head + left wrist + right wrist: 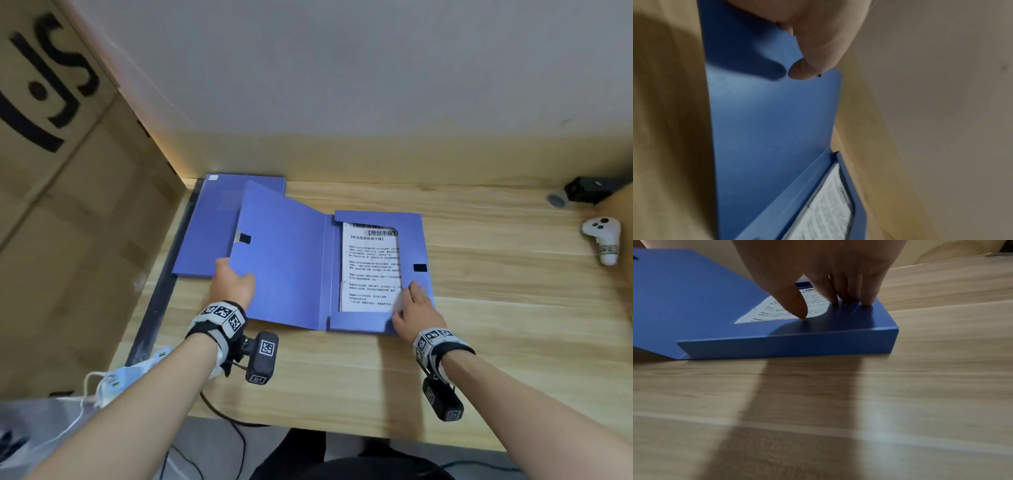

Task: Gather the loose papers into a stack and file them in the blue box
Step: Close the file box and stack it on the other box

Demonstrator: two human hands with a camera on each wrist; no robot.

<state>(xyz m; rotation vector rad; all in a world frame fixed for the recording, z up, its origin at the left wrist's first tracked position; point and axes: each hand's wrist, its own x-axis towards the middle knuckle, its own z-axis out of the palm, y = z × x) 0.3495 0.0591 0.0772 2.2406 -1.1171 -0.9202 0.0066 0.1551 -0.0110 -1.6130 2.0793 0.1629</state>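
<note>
The blue box (424, 240) lies open in the middle of the wooden table (496, 308). Its lid (284, 260) is raised at a slant on the left. My left hand (233, 279) grips the lid's left edge, thumb (807, 68) on the inner face (772, 121), fingers hidden behind it. A stack of printed papers (371, 270) lies inside the box under its blue flaps. My right hand (412, 305) presses straight fingers (849, 293) on the flap at the box's near right corner (849, 321). The papers (760, 313) (828, 209) show in both wrist views.
A second, closed blue box (202, 233) lies behind the lid at the table's left. A big cardboard carton (68, 171) stands at the left. A white controller (603, 240) and a black device (589, 188) sit at the far right. Cables and a white charger (113, 380) hang near my left arm.
</note>
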